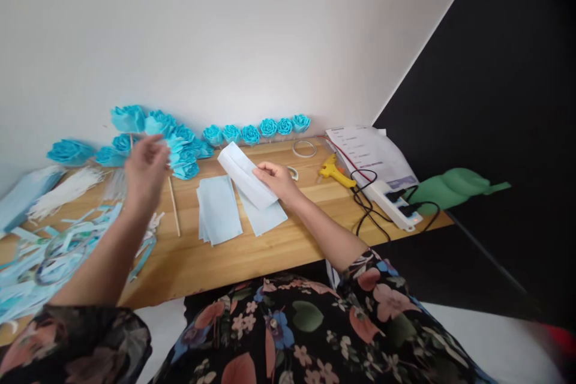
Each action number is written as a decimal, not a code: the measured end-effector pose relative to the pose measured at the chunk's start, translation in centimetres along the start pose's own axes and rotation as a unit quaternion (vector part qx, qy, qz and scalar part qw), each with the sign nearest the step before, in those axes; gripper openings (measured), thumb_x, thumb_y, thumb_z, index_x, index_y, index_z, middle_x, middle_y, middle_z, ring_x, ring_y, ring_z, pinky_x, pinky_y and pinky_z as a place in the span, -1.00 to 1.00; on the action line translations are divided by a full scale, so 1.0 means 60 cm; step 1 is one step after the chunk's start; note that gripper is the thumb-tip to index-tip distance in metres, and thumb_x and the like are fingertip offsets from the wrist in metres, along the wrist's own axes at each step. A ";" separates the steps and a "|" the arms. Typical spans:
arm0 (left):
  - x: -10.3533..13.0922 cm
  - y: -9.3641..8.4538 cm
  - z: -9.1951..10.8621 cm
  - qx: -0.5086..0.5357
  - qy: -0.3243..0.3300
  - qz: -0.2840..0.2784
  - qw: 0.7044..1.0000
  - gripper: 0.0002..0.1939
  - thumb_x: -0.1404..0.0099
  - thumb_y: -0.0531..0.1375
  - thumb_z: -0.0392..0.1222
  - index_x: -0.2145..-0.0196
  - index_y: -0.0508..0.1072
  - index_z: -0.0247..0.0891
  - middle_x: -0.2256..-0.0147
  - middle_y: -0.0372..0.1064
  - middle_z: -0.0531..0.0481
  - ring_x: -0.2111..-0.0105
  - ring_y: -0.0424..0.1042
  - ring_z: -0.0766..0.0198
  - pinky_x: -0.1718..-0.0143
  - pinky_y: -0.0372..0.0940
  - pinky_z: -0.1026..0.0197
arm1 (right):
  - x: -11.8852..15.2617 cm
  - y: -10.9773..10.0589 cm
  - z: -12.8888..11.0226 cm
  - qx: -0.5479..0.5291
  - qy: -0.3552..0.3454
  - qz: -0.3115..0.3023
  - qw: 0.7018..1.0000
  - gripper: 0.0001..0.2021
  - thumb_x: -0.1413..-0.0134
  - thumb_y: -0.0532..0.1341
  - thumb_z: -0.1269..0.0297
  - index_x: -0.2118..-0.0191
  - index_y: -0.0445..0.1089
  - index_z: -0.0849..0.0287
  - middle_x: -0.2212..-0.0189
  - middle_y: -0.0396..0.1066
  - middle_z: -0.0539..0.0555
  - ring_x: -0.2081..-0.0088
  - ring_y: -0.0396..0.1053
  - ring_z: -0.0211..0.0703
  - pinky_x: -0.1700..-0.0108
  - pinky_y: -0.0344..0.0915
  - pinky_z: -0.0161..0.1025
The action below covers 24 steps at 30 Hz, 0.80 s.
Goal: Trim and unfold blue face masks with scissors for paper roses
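Note:
My right hand (pixel 276 180) pinches a pale blue and white rectangular sheet (pixel 246 179), which looks like face mask fabric. The sheet is tilted above the table, partly covering another pale blue sheet (pixel 265 219). To its left lies a fanned stack of similar sheets (pixel 219 209). My left hand (pixel 147 168) is raised in front of the blue flowers, its curled fingers smeared by motion; whether it holds anything is unclear. Just right of that hand, a thin wooden stick (pixel 174 207) lies on the table. Beside it sits a cluster of bright blue handmade flowers (pixel 183 153).
Blue flowers (pixel 251 134) line the wall. At left are cut strips (pixel 76 246), white cords (pixel 67 192) and a pale blue stack (pixel 27 198). At right are a yellow glue gun (pixel 336 171), a power strip (pixel 393 204), cables, printed paper (pixel 364 147) and a green object (pixel 450 189).

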State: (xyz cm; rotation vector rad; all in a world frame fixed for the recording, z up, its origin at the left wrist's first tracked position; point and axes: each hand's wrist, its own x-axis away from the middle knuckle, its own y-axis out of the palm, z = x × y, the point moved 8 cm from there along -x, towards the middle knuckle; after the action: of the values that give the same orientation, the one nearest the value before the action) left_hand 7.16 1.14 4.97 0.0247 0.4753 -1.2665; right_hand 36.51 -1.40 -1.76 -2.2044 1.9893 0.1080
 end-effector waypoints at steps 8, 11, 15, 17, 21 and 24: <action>0.165 0.223 -0.007 0.321 -0.186 -0.215 0.903 -0.22 -0.08 0.39 -0.07 -0.21 0.25 -0.22 0.02 0.46 -0.19 0.01 0.44 0.03 0.00 0.31 0.03 | 0.006 0.013 0.006 -0.106 0.027 -0.025 0.994 -0.67 0.02 0.31 -0.03 0.35 0.45 0.18 0.48 0.39 -0.08 0.45 0.26 -0.32 0.38 0.18 -0.38; 0.159 0.217 0.009 0.322 -0.204 -0.207 0.901 -0.33 -0.05 0.40 -0.10 -0.10 0.37 -0.31 0.11 0.50 -0.20 0.10 0.49 0.00 0.07 0.36 0.03 | 0.005 0.013 0.004 -0.085 0.014 -0.039 0.995 -0.65 -0.03 0.28 -0.06 0.34 0.45 0.17 0.48 0.40 -0.06 0.46 0.28 -0.31 0.37 0.21 -0.37; 0.127 0.166 0.027 0.282 -0.149 -0.171 0.932 -0.40 -0.05 0.38 -0.13 -0.06 0.40 -0.28 0.07 0.49 -0.15 0.11 0.48 0.04 0.10 0.38 0.08 | 0.001 0.002 -0.005 0.116 -0.009 -0.047 0.992 -0.57 -0.24 0.07 -0.08 0.30 0.50 0.17 0.50 0.47 0.00 0.48 0.33 -0.28 0.37 0.19 -0.35; 0.120 0.146 0.008 0.248 -0.149 -0.167 0.943 -0.39 -0.07 0.37 -0.11 -0.07 0.40 -0.27 0.03 0.46 -0.16 0.08 0.46 0.03 0.08 0.38 0.07 | 0.000 -0.004 -0.010 0.310 -0.016 -0.043 0.950 -0.56 -0.30 0.03 -0.03 0.32 0.53 0.15 0.45 0.53 0.06 0.41 0.41 -0.22 0.34 0.17 -0.32; 0.109 0.102 -0.079 0.089 -0.146 -0.127 0.977 -0.28 -0.06 0.33 -0.10 -0.17 0.30 -0.30 -0.02 0.40 -0.23 0.05 0.43 -0.01 0.06 0.37 -0.02 | 0.003 -0.001 -0.002 0.580 0.013 -0.071 0.811 -0.54 -0.33 -0.01 -0.01 0.22 0.57 0.14 0.28 0.59 0.20 0.24 0.51 -0.02 0.28 0.19 -0.24; 0.094 0.070 -0.103 -0.086 -0.039 -0.100 0.991 -0.21 -0.12 0.26 -0.15 -0.28 0.15 -0.31 -0.02 0.36 -0.30 0.09 0.44 0.00 0.07 0.36 -0.09 | 0.006 0.005 0.010 0.629 0.035 -0.097 0.771 -0.45 -0.32 -0.07 -0.12 0.19 0.56 0.14 0.24 0.59 0.22 0.22 0.51 0.00 0.25 0.24 -0.20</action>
State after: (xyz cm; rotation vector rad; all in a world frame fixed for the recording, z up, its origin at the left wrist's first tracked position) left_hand 10.20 -1.00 -3.62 -0.2216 0.5268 -1.4136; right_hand 36.27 -1.70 -2.45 -1.4011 1.1279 -1.0246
